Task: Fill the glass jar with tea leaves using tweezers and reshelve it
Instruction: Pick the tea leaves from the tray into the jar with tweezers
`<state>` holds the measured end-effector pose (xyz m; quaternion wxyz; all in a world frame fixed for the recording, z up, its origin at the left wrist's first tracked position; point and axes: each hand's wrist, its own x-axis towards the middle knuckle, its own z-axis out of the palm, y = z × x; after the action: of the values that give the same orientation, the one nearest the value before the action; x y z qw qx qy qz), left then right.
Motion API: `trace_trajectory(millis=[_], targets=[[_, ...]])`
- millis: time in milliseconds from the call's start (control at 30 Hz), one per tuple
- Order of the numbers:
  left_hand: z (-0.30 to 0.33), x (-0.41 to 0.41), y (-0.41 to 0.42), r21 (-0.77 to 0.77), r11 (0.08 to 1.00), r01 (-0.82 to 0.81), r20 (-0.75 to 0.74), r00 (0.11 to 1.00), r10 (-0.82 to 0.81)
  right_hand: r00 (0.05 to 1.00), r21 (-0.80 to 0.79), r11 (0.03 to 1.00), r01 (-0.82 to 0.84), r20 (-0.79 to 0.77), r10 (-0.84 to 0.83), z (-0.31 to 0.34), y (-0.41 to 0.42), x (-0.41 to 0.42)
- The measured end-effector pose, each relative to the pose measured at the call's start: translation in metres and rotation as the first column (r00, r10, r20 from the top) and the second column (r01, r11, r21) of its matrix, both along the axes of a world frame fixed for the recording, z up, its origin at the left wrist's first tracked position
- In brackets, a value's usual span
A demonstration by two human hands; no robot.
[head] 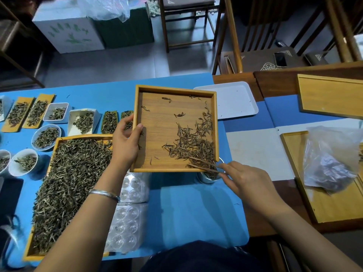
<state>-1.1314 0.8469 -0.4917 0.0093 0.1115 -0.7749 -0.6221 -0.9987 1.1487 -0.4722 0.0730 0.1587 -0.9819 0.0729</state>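
On the blue table mat (176,213), a white rectangular plastic tray (233,101) lies at its far right corner, a clear moulded plastic blister sheet (127,226) near its front edge, and small white ceramic cups (23,163) at its left.

A grey tiled floor (121,61) runs beyond the blue-covered table (94,86). Wooden chairs (186,20) with brown cushions stand at the far side. A white carton (66,30) and a dark green box (125,30) sit on the floor under crumpled clear plastic (104,6). The light is dim and even.
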Motion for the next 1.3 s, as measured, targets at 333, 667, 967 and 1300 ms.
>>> trace_trajectory(millis=[333, 667, 967, 1300], targets=[[0.003, 0.001, 0.001, -0.032, 0.999, -0.013, 0.012, 1.000, 0.013, 0.997, -0.034, 0.998, 0.060, 0.047, -0.059, 0.000, 0.031, 0.003], [0.006, 0.000, 0.004, -0.001, 1.000, -0.007, 0.010, 1.000, 0.007, 0.993, -0.081, 0.993, 0.083, 0.090, -0.075, 0.012, 0.041, 0.016], [0.007, 0.001, 0.004, -0.009, 1.000, -0.004, 0.010, 1.000, 0.004, 0.940, -0.121, 0.973, 0.195, 0.305, -0.151, 0.012, 0.046, 0.030], [0.004, 0.003, 0.003, -0.025, 1.000, -0.018, -0.012, 1.000, 0.018, 0.940, -0.301, 0.894, 0.333, 0.182, -0.289, 0.030, 0.004, 0.000]])
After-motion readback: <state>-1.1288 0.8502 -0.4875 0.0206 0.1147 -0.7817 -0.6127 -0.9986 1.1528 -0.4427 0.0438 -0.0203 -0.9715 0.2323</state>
